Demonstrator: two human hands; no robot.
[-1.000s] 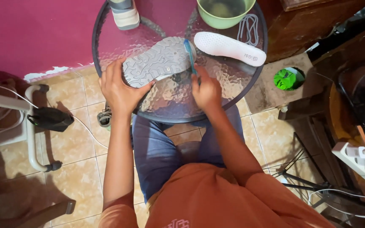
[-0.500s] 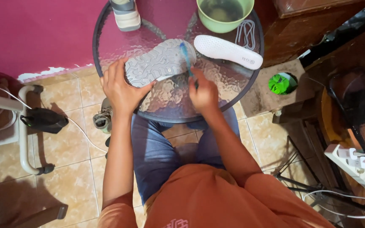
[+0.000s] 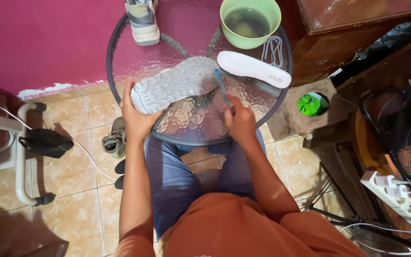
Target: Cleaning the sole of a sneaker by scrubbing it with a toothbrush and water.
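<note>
Head camera looks straight down on a round glass table with a dark metal rim [image 3: 120, 33], where a grey sneaker turned sole-up [image 3: 174, 84] lies across the pebbled pane. Its long axis runs from the heel at lower left to the toe at upper right. The left hand [image 3: 136, 119] is wrapped around the heel end, fingers closed on the sole edge and upper, steadying it. The right hand [image 3: 239, 121] sits to the right of the shoe, nearer the toe, fingers curled shut around the handle of a thin blue brush [image 3: 221, 85]. The brush stands almost upright in the view, its head touching the toe end of the sole, so the tool meets the shoe roughly crosswise to the tread. A white perforated insole [image 3: 253, 69] lies just beyond the brush, near the toe but apart from it. At the far edge stands a light green plastic bowl [image 3: 271, 28] holding murky water; whether anything lies in the water I cannot tell. White laces [image 3: 273, 50] are coiled just beside the bowl. A second grey sneaker [image 3: 142, 21] stands upright at the far left edge. On the tiled floor below, another small shoe [image 3: 115, 140] sits beside the person's blue trouser leg.
</note>
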